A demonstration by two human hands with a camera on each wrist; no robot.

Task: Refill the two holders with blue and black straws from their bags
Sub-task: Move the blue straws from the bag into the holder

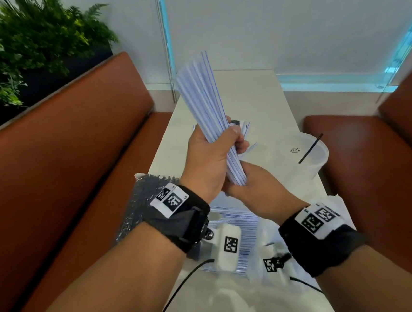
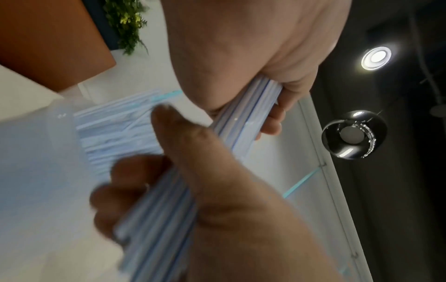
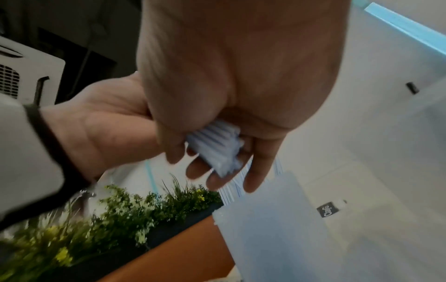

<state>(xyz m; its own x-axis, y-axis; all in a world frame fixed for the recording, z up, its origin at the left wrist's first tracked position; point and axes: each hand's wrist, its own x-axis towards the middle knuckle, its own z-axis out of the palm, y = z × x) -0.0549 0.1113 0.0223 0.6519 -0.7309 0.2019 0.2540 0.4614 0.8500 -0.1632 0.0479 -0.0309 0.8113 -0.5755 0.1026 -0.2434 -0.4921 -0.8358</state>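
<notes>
Blue straws (image 1: 208, 112) stand as a wrapped bundle above the middle of the surface (image 1: 257, 95); the left hand (image 1: 208, 160) clenches the grip round their middle and the right hand (image 1: 250, 186) cups the lower ends, likely to even them before loading. A holder (image 1: 305, 156) with one black straw (image 1: 311, 148) waits at the right edge, the blue bag (image 1: 242, 232) at the near edge

Bundle of blue-striped white straws (image 1: 211, 120) held upright above the table, fanned at the top; translucent holder (image 1: 303, 156) at right containing one leaning black straw (image 1: 310, 148); bag of blue straws (image 1: 242, 230) flat below; dark bag of black straws (image 1: 139, 207) at left
</notes>
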